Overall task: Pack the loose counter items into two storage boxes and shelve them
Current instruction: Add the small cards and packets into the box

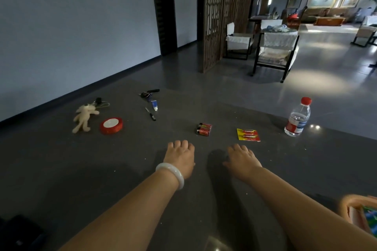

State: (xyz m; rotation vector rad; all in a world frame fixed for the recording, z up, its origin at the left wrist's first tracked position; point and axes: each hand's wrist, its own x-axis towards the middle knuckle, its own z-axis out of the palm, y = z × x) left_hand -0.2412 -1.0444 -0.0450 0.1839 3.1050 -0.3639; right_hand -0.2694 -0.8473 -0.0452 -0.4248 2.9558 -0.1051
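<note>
Two hands rest palms down on the dark counter (61, 169), side by side but apart, holding nothing. The left hand (180, 157), with one pale bracelet (171, 175) on its wrist, and the right hand (241, 159) both have loosely bent fingers with the tips on the surface.

The loose items lie beyond the hands, spread out and not touching each other. Just ahead of the left hand is one bundle of red batteries (204, 129); how many it holds I cannot tell. Ahead of the right hand is one yellow card (248, 134) with two batteries. Far left lies one plush rabbit (83, 117), with one red ribbon roll (111, 125) just beside it and a small black item on a cord (99, 101) at its head. Farther back are one pen (150, 113), one small tube (154, 105) and one dark bunch of keys (149, 93). One water bottle (297, 117) with a red cap stands upright at the right.

At the lower right edge a pink-rimmed thing (361, 214) is cut off; what it is I cannot tell. Nothing lies between the hands and the batteries.
</note>
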